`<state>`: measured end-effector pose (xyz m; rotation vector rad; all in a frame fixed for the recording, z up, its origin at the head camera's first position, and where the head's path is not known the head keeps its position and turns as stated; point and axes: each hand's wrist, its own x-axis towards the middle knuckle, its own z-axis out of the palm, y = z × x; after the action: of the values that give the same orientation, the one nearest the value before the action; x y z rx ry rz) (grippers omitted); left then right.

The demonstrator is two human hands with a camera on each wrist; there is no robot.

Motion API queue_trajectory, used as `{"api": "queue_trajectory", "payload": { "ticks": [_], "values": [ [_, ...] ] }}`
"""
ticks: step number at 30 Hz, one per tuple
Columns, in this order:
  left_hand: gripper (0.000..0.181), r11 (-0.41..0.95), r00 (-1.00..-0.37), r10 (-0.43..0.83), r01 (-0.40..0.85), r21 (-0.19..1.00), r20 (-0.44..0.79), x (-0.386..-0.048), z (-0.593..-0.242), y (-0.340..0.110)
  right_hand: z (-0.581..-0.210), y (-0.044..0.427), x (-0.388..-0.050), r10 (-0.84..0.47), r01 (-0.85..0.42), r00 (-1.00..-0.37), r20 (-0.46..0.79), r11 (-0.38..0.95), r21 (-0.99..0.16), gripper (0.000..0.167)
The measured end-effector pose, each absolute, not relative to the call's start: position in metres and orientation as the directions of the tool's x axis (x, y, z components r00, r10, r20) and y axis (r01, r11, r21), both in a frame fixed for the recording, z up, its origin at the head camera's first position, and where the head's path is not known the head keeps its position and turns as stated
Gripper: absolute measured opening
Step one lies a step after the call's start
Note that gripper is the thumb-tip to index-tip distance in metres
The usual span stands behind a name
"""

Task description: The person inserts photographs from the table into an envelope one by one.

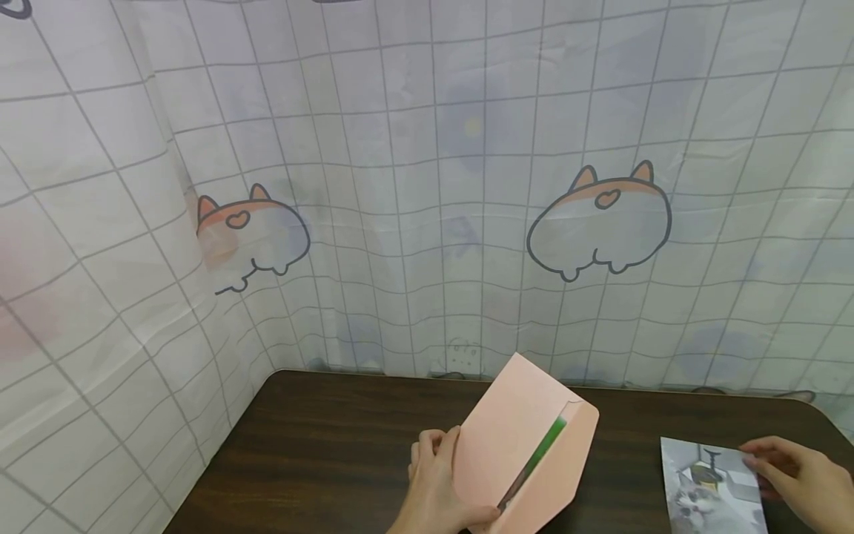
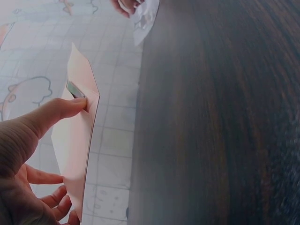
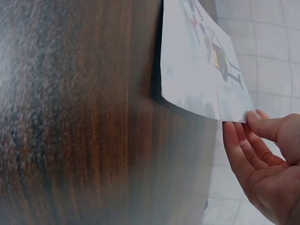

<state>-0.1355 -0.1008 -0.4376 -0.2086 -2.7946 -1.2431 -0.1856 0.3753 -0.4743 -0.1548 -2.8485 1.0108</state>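
Observation:
A pink envelope [image 1: 507, 426] stands tilted over the table in the head view, its flap raised and a green-edged item [image 1: 550, 443] showing in the opening. My left hand [image 1: 434, 486] grips it by its left and lower edges; in the left wrist view the thumb of that hand [image 2: 33, 140] presses near the opening of the envelope [image 2: 75, 145]. At the right, my right hand [image 1: 803, 478] pinches the upper right corner of a picture card [image 1: 714, 489]. In the right wrist view, the thumb and fingers of the hand [image 3: 267, 164] hold the card [image 3: 197, 70] by a corner.
The dark wooden table [image 1: 320, 445] has its back edge against a white gridded curtain [image 1: 414, 185] with dog drawings. Several dark cable-like loops [image 1: 803, 394] show at the table's back edge on the right.

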Motion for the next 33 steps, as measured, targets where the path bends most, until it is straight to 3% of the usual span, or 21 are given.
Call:
{"api": "queue_trajectory", "payload": {
  "ticks": [14,33],
  "values": [
    [0.11,0.672,-0.982,0.102,0.185,0.717,0.158,-0.136,-0.439,-0.102,-0.462,0.358,-0.178,0.111,-0.033,-0.974,0.199,0.797,-0.603,0.01],
    [0.109,0.677,-0.971,0.103,0.229,0.7,0.217,-0.137,-0.441,-0.105,-0.449,0.343,-0.174,0.079,-0.096,-0.966,0.248,0.778,-0.621,0.009]
  ]
}}
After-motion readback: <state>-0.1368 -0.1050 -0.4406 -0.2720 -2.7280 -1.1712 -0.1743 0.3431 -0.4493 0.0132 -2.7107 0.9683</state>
